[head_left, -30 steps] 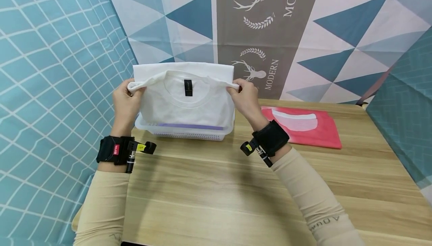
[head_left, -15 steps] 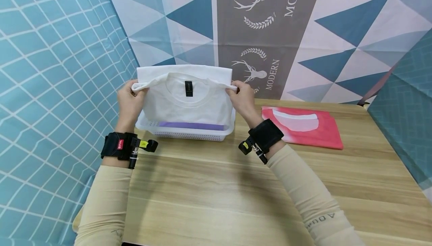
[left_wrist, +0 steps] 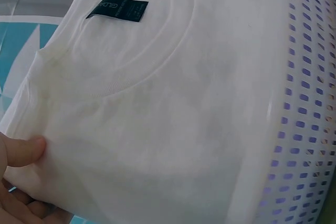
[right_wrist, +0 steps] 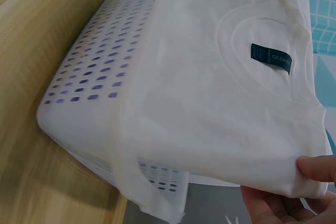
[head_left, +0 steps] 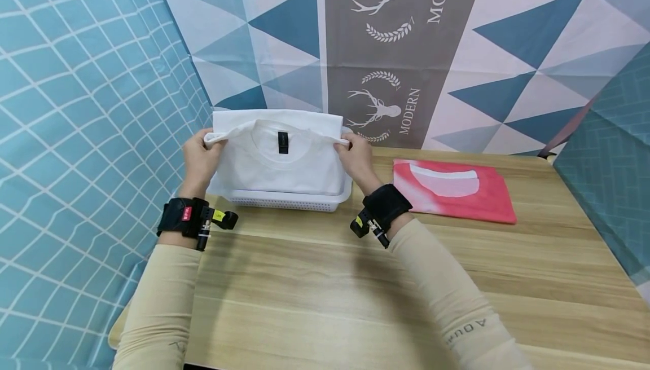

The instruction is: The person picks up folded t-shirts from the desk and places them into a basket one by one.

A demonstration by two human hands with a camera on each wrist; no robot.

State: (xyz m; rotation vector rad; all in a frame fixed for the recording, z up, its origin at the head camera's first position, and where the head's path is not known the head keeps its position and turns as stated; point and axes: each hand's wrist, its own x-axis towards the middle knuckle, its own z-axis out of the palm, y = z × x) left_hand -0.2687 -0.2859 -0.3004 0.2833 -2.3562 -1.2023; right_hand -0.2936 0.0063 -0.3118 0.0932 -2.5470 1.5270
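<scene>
A folded white T-shirt (head_left: pixel 284 170) with a dark neck label (head_left: pixel 282 142) hangs between both hands, tilted over a white perforated basket (head_left: pixel 284 201). Its lower edge is inside the basket's front rim. My left hand (head_left: pixel 201 158) pinches the shirt's left shoulder, thumb in front, as the left wrist view shows. At the right shoulder, my right hand (head_left: pixel 357 158) pinches the cloth the same way; its thumb (right_wrist: pixel 317 168) lies on the near face. Something purple shows through the basket's holes (left_wrist: pixel 296 124); the shirt hides the rest of it.
A folded pink-and-white garment (head_left: pixel 457 192) lies on the wooden table (head_left: pixel 315 291) to the right of the basket. A blue checked curtain (head_left: pixel 76 133) hangs close by on the left, and a patterned cloth (head_left: pixel 386 48) covers the back.
Both hands have come down and slightly closer together, lowering the shirt into the basket. The purple strip visible below the shirt earlier is now covered in the head view.
</scene>
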